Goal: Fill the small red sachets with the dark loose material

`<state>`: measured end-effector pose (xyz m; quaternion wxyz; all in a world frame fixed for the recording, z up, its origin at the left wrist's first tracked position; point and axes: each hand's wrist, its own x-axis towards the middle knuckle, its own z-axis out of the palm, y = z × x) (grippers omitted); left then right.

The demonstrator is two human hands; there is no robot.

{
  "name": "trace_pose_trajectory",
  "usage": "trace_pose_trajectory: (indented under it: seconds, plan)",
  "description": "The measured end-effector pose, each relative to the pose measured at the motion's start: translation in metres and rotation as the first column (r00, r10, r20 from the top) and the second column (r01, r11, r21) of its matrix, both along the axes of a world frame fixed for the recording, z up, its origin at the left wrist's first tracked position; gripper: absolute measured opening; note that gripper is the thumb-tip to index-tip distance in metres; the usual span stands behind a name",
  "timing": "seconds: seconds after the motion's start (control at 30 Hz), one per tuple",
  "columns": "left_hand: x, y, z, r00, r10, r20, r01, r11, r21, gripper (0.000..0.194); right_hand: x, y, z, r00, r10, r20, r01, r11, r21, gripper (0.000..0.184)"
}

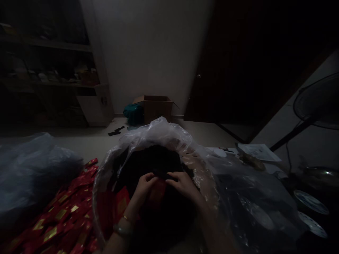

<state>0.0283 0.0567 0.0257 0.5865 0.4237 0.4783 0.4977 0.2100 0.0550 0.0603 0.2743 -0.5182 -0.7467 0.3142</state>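
Note:
My left hand (141,187) and my right hand (181,182) are close together over a basket lined with clear plastic (161,130). Thumbs and fingers of both pinch a small dark piece (161,173) between them; its kind is too dark to make out. Just below it hangs or lies a red packet (156,194); whether it is joined to the dark piece I cannot tell. A black mass (148,160) fills the basket. Beside my left wrist, more red packets (122,201) with gold patches lie inside the rim.
At left, a heap of red-and-gold packets (60,215) lies by a full plastic bag (34,169). A cardboard box (158,107) and teal bundle (133,113) stand against the wall. On the right are patterned bowls (311,201), clear plastic (254,197) and a fan (317,102).

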Motion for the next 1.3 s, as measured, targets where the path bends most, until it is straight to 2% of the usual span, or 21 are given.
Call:
trace_pose_trajectory:
  seconds: [0.13, 0.27, 0.37, 0.5, 0.6, 0.67, 0.77, 0.83, 0.9, 1.07, 1.2, 1.3]
  plan:
    - [0.003, -0.001, 0.003, 1.0, 0.029, 0.001, -0.029, 1.0, 0.002, 0.025, -0.001, 0.001, 0.001, 0.997, 0.024, -0.072, -0.027, 0.999, -0.045, 0.03]
    - [0.004, -0.003, 0.006, 0.997, 0.061, 0.054, -0.06, 0.998, -0.027, 0.029, 0.011, 0.006, 0.005, 0.993, -0.094, -0.075, 0.088, 0.993, -0.08, 0.04]
    - [0.003, -0.003, 0.009, 0.991, 0.109, 0.074, -0.106, 0.993, -0.052, 0.034, 0.03, 0.009, 0.007, 0.988, -0.149, 0.045, 0.154, 0.978, -0.142, 0.039]
    - [0.002, -0.004, 0.011, 0.991, 0.125, 0.044, -0.124, 0.992, -0.03, 0.032, 0.054, 0.009, -0.001, 0.958, -0.117, 0.261, 0.178, 0.958, -0.223, 0.027]
    - [0.002, -0.006, 0.011, 0.992, 0.11, 0.066, -0.111, 0.994, 0.01, 0.03, 0.058, 0.009, -0.009, 0.94, -0.079, 0.333, 0.177, 0.945, -0.275, 0.024]
    - [0.003, -0.007, 0.011, 0.99, 0.102, 0.092, -0.104, 0.994, 0.016, 0.029, 0.05, 0.009, -0.012, 0.951, -0.102, 0.293, 0.175, 0.956, -0.234, 0.027]
    - [0.004, -0.009, 0.012, 0.989, 0.084, 0.123, -0.087, 0.996, 0.018, 0.028, 0.022, 0.007, -0.008, 0.984, -0.17, 0.058, 0.174, 0.981, -0.081, 0.035]
    - [0.004, -0.009, 0.012, 0.988, 0.081, 0.13, -0.084, 0.996, 0.016, 0.028, 0.0, 0.004, -0.002, 0.987, -0.128, -0.097, 0.125, 0.991, -0.043, 0.032]
    - [0.003, -0.009, 0.013, 0.99, 0.082, 0.112, -0.085, 0.996, 0.017, 0.027, -0.017, 0.001, 0.003, 0.982, -0.109, -0.156, 0.103, 0.994, -0.047, 0.023]
    - [0.0, -0.008, 0.014, 0.995, 0.096, 0.024, -0.097, 0.994, 0.055, 0.023, -0.024, -0.004, 0.007, 0.968, -0.112, -0.223, 0.087, 0.989, -0.12, 0.023]
    - [0.0, -0.007, 0.012, 0.999, 0.041, -0.026, -0.04, 0.997, 0.063, 0.026, -0.024, -0.004, 0.005, 0.974, -0.137, -0.179, 0.124, 0.989, -0.08, 0.019]
    - [0.0, -0.004, 0.008, 1.0, 0.012, -0.027, -0.011, 1.0, 0.018, 0.031, -0.016, -0.002, 0.011, 0.976, -0.158, -0.147, 0.149, 0.986, -0.069, 0.021]
